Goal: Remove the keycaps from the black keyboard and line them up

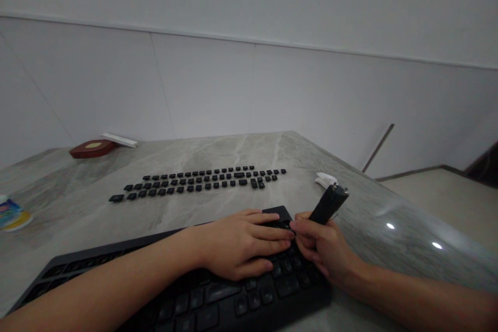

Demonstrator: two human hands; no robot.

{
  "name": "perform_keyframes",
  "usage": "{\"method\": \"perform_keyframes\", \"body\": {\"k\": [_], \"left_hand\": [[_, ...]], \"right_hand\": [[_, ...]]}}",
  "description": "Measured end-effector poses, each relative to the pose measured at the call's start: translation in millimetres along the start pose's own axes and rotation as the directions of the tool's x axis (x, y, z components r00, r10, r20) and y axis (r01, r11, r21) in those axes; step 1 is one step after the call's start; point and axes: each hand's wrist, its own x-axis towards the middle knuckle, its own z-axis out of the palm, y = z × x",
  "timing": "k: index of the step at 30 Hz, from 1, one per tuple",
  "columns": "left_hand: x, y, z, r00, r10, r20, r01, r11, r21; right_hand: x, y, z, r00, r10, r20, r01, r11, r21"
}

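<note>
A black keyboard (pixel 222 293) lies at an angle across the near part of the table, with some of its key positions bare at the far side. My left hand (pixel 243 245) rests flat on the keyboard's right half, fingers stretched toward the far right corner. Over that corner my right hand (pixel 321 244) is closed around a black handled tool (pixel 330 205), whose upper end points up and away to the right. The tool's working tip is hidden by my fingers. Beyond the keyboard, loose black keycaps (pixel 190 188) stand in several rows on the table.
The grey marbled table (pixel 202 150) meets a white wall (pixel 206 88). A crumpled white tissue (pixel 326 180) lies behind the tool. At the far left are a reddish-brown case (pixel 91 150) and a white strip (pixel 120 139). A colourful container (pixel 13 214) sits at the left edge.
</note>
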Motion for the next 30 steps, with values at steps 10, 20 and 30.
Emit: {"method": "perform_keyframes", "body": {"k": [10, 20, 30], "left_hand": [[-1, 0, 2, 0.999, 0.020, -0.027, -0.020, 1.000, 0.022], [0, 0, 0, 1.000, 0.011, -0.005, -0.010, 0.999, 0.053], [0, -1, 2, 1.000, -0.012, -0.011, 0.013, 0.999, 0.040]], "right_hand": [[-1, -8, 5, 0.996, 0.049, -0.072, -0.048, 0.999, 0.016], [4, -6, 0, 0.999, 0.005, -0.033, -0.004, 1.000, 0.024], [10, -5, -7, 0.999, -0.040, -0.011, 0.040, 0.999, 0.019]]}}
